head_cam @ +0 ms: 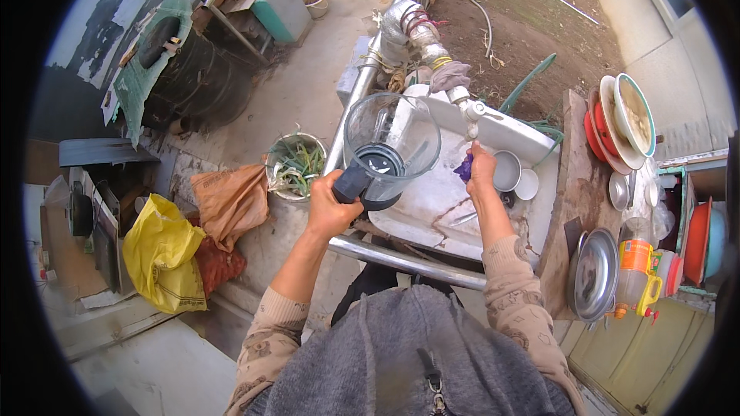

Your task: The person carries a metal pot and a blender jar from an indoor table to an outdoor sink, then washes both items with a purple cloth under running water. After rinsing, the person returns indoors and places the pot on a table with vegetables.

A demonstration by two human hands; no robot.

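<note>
My left hand (332,206) grips the dark handle of a clear blender jug (419,138), tilted over the left side of a white sink (399,222). A metal blade sits in the jug's dark base. My right hand (481,170) holds a crumpled purple cloth or scrubber (463,169) under the tap (473,112), close to its spout. Whether water runs is not clear. Right of this hand, a grey metal bowl (507,170) and a white cup (526,184) stand in the sink. A knife-like blade (464,218) lies lower in the basin.
A metal rail (404,257) runs between me and the sink. On the right, a wooden board (569,185) bears stacked bowls (634,110), a metal basin (595,277) and a plastic bottle (634,254). Leftward are a bucket of green scraps (298,164) and a yellow sack (162,260).
</note>
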